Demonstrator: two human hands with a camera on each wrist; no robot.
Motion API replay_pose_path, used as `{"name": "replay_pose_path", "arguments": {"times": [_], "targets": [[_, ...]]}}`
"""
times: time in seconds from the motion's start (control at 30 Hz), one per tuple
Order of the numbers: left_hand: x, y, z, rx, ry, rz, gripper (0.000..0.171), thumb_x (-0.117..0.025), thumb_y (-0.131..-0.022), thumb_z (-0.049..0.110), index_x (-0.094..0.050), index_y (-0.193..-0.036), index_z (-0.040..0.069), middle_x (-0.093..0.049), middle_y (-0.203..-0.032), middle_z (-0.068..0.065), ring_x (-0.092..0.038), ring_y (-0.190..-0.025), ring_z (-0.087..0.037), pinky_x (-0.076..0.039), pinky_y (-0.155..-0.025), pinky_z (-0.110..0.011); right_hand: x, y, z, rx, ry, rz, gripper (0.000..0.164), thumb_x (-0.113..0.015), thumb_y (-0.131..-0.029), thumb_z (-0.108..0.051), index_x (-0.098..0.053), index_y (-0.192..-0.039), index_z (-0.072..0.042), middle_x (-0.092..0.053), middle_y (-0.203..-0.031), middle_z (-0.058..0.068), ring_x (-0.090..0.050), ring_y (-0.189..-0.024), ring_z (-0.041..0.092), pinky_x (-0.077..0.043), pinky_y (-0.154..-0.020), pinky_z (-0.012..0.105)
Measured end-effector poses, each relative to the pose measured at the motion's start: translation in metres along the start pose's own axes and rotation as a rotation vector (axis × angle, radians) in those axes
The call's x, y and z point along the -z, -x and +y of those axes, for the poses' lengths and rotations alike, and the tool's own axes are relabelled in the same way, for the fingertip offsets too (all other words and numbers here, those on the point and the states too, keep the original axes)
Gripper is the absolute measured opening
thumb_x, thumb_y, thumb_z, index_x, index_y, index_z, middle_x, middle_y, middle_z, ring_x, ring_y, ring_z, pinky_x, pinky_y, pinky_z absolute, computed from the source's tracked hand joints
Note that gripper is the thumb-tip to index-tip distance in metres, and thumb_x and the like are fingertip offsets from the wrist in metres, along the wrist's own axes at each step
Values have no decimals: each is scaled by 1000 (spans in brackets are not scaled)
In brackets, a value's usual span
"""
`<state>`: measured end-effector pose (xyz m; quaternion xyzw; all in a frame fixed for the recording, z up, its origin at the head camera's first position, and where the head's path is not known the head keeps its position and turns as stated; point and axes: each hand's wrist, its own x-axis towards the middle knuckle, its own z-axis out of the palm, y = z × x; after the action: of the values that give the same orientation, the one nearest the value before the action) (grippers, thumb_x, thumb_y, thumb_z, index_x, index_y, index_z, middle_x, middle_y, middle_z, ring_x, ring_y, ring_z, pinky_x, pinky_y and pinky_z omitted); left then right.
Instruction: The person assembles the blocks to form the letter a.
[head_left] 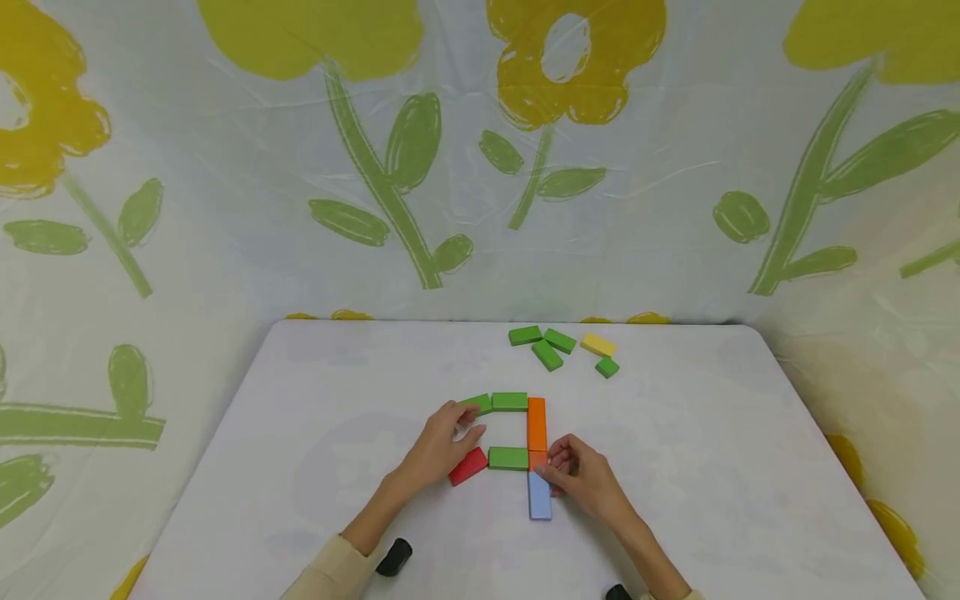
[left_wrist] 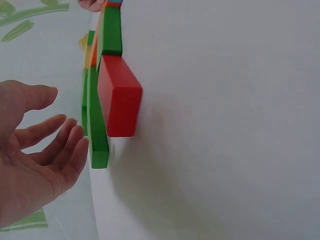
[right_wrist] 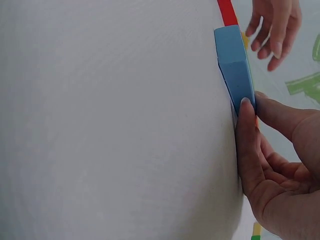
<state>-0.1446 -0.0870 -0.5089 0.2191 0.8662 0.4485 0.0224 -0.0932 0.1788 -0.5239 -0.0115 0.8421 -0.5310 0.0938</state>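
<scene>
- The left hand (head_left: 442, 437) is held with thumb and fingers parted, near a red rectangular block (head_left: 468, 467).
- A light-blue rectangular block (head_left: 540, 502), laid on the tabletop (head_left: 675, 400), is pinched by the right hand (head_left: 591, 482).

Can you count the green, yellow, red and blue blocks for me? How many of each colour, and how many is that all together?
Green blocks: 7
Yellow block: 1
Red block: 1
Blue block: 1
Total: 10
</scene>
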Motion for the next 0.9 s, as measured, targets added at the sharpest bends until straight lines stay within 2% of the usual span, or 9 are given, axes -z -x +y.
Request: {"name": "replay_pose_path", "arguments": {"times": [0.07, 0.23, 0.4, 0.57, 0.9], "targets": [[0, -7, 2, -29, -11, 13, 33, -68, -99, 9, -62, -128, -5, -63, -105, -12, -61, -98, -25, -55, -86, -39, 0, 1, 0, -6, -13, -3, 30, -82, -88, -12, -60, -106, -1, -60, -86, 5, -59, -72, 17, -55, -62, 24], [-1, -26, 4, -46, -34, 19, 32, -68, -99, 8, -62, -128, -4, -63, -105, -10, -62, -97, -24, -55, -87, -39, -1, 1, 0, -21, -39, -4, 32, -83, -88, -14, -60, -107, -1, -59, -88, 6, -60, -72, 18, -58, -61, 26], [-3, -49, 7, -12, -13, 2, 31, -64, -101, 10, -63, -129, -3, -64, -111, -13, -63, -100, -24, -55, -90, -37, -1, 1, 0, -14, -43, 1, 32, -83, -87, -13, -60, -106, -1, -59, -87, 7, -59, -72, 18, -58, -61, 27], [-11, -73, 7, 18, 3, 5, 30, -63, -102, 11, -64, -128, -4, -64, -109, -12, -64, -100, -25, -56, -88, -36, 0, 1, 1, -3, -34, -3, 32, -83, -88, -13, -60, -106, 0, -60, -86, 5, -59, -71, 17, -57, -61, 26], [-28, -109, 12, 6, 31, 6, 29, -60, -103, 10, -64, -127, -6, -64, -105, -14, -63, -98, -28, -55, -89, -39, 2, -1, 5, 15, -60, -23, 32, -82, -89, -14, -59, -106, 1, -60, -86, 6, -61, -69, 17, -58, -61, 27]]}}
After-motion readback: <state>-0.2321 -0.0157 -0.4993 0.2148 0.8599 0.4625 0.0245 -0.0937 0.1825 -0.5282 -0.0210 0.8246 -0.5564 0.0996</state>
